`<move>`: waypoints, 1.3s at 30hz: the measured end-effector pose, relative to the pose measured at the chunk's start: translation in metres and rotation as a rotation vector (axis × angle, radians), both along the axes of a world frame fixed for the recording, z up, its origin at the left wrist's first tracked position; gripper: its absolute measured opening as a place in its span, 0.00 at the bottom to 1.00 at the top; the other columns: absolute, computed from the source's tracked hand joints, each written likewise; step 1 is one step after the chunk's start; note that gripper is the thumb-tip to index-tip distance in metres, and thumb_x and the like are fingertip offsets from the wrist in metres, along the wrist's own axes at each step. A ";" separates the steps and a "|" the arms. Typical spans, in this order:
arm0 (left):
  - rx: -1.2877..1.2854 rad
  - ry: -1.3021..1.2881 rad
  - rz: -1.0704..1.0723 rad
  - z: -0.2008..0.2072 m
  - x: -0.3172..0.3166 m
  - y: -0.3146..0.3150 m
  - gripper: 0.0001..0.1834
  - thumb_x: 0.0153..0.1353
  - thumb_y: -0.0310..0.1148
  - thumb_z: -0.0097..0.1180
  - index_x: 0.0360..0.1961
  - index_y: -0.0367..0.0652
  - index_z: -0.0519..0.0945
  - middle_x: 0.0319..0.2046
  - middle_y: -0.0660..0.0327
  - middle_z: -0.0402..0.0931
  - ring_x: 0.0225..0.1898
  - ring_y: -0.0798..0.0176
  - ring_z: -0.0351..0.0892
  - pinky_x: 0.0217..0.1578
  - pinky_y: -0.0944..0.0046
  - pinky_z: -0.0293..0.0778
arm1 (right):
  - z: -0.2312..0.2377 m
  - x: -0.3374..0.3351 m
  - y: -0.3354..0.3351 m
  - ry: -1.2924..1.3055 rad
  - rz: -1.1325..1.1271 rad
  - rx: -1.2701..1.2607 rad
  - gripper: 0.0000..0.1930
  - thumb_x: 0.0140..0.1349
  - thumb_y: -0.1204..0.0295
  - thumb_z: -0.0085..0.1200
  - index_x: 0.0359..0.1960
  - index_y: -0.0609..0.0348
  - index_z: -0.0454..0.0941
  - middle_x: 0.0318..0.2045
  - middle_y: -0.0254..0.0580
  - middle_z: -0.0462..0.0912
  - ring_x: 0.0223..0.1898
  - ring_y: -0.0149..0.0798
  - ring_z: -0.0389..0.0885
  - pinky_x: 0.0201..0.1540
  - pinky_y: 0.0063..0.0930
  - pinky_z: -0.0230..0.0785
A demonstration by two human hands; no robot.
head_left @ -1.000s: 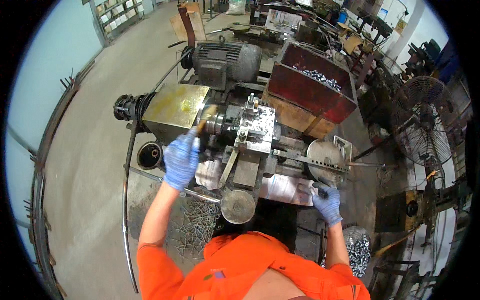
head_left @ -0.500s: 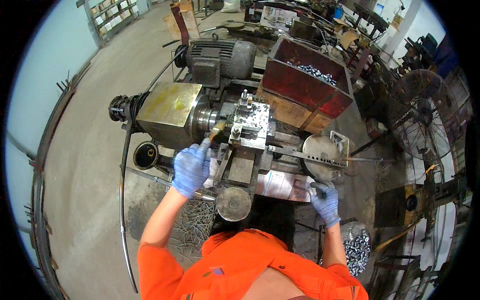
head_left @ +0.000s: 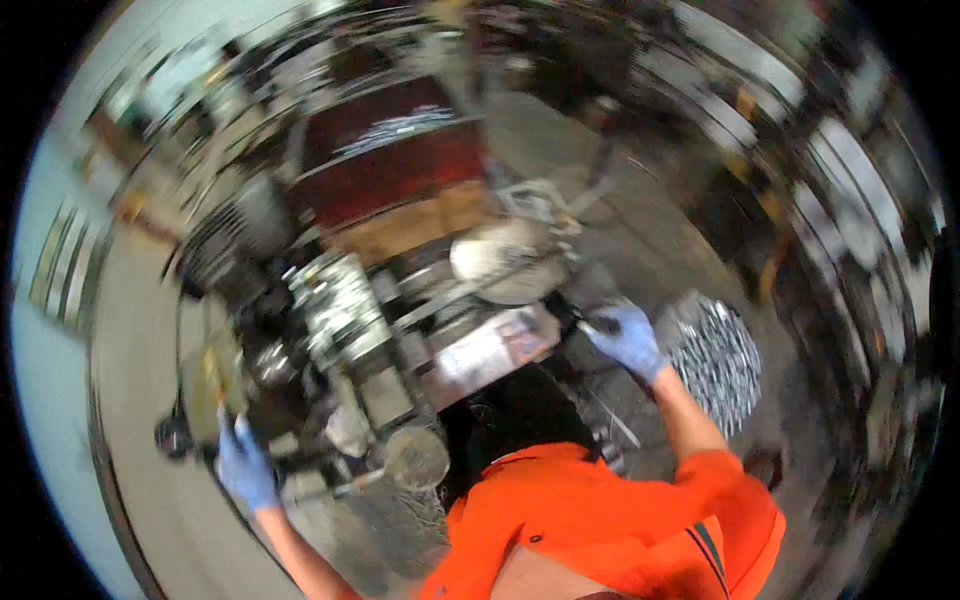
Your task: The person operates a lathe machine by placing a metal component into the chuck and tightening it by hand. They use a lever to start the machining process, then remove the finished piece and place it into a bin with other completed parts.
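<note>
Motion smears the whole view. My left hand point(head_left: 246, 468), in a blue glove, is closed round a small brush point(head_left: 221, 388); it is at the left, by the lathe's headstock point(head_left: 207, 375). The brush's tip points away from me over the headstock. Further right is the metal tool block point(head_left: 345, 310) on the lathe's slide. My right hand point(head_left: 628, 342), also gloved in blue, is at the right by a round metal plate point(head_left: 505, 262) and a printed sheet point(head_left: 490, 352). A dark patch lies at its fingers; blur hides whether they hold anything.
A dark red bin point(head_left: 400, 175) of small metal parts stands on a wooden block point(head_left: 410, 222) behind the lathe. Right of my right hand is a round container heaped with shiny metal pieces point(head_left: 718, 365). A round disc point(head_left: 416, 458) sits close in front of me.
My view has swung to the right and blurred. My left hand has drawn back from the chuck area with the brush. My right hand has moved away from the sheet's edge, toward the heaped container.
</note>
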State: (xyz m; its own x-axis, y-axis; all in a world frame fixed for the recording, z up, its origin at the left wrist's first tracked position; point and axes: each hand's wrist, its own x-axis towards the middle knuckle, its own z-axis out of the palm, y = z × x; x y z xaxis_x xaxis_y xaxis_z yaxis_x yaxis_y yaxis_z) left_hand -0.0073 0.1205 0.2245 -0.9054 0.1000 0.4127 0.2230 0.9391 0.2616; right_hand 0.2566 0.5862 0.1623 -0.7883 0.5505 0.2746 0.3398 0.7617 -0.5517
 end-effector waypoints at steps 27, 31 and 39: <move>0.077 0.260 0.027 0.020 0.057 -0.025 0.18 0.64 0.41 0.50 0.40 0.35 0.80 0.29 0.50 0.79 0.25 0.57 0.76 0.27 0.61 0.72 | -0.158 0.185 0.234 -0.710 -0.784 -0.203 0.31 0.48 0.46 0.52 0.42 0.64 0.78 0.44 0.58 0.77 0.47 0.52 0.76 0.51 0.37 0.67; -0.013 0.254 0.055 0.023 0.067 -0.025 0.18 0.64 0.41 0.49 0.41 0.36 0.80 0.32 0.51 0.80 0.27 0.57 0.78 0.28 0.61 0.72 | -0.135 0.163 0.240 -0.810 -0.668 -0.133 0.33 0.48 0.47 0.51 0.48 0.63 0.75 0.49 0.60 0.74 0.51 0.51 0.73 0.55 0.36 0.63; -0.009 0.231 0.049 0.046 0.091 0.007 0.17 0.62 0.40 0.52 0.42 0.37 0.80 0.34 0.54 0.81 0.30 0.56 0.79 0.30 0.62 0.73 | -0.178 0.158 0.286 -0.956 -0.630 -0.235 0.30 0.49 0.49 0.53 0.50 0.55 0.75 0.58 0.51 0.67 0.58 0.47 0.67 0.58 0.34 0.61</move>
